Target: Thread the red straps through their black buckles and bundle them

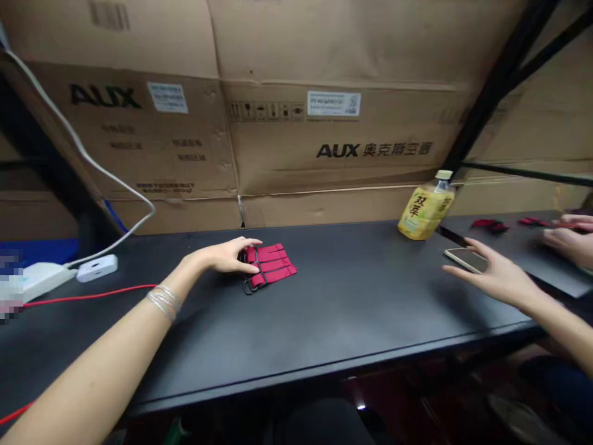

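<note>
A row of flat red straps (278,262) with black bands and metal rings lies on the dark table, left of the middle. My left hand (227,255) is at their left end, thumb on the near side and index finger on the far side, gripping the straps there; its other fingers are partly hidden. On the right, my right hand (495,275) is open, thumb and fingers wide apart with nothing visibly held. Beyond its thumb lies a light-edged phone (467,259). A dark flat piece (451,235) shows by the fingertips; I cannot tell what it is.
A yellow-labelled bottle (426,207) stands at the back right. Another person's hands (577,238) are at the far right, near more red and black straps (490,225). A white power strip (44,281), cables and a small white box (97,268) lie left. Cardboard (278,167) lines the back.
</note>
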A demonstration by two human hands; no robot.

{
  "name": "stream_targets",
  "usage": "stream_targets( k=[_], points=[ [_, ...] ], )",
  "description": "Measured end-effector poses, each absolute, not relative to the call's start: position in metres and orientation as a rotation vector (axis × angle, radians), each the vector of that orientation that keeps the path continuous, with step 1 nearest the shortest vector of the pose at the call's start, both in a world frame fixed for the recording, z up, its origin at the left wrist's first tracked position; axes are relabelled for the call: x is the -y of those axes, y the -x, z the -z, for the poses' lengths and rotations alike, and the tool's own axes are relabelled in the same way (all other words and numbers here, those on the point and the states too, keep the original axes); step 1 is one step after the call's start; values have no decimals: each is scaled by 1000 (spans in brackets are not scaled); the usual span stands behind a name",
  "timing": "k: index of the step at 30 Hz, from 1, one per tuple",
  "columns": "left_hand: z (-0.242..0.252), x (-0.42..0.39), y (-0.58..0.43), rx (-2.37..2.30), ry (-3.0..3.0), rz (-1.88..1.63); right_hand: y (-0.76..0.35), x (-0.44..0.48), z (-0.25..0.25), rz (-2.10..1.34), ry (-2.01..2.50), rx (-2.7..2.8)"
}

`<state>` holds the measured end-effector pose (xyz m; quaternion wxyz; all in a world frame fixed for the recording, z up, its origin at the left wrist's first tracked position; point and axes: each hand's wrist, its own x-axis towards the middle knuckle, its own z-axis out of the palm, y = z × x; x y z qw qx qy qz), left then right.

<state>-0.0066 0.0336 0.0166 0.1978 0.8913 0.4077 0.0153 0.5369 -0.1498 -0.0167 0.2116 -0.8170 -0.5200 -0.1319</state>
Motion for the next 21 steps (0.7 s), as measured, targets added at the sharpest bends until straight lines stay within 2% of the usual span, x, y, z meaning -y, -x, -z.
stream_targets(
  k=[7, 11, 15, 21],
  points=[
    [-17, -31, 7, -1158, -2494, -38, -345, 63, 8, -23, 1654, 1813],
    [-14, -34, 7, -1149, -2523, -54, -261, 13, 14, -200, 1491, 1990],
    [-11, -35, 8, -1133, -2522, -77, -217, -19, 29, -241, 1471, 2058],
    [-8, -38, 10, -1124, -2513, -133, -211, -26, 48, -201, 1450, 2098]
  ],
)
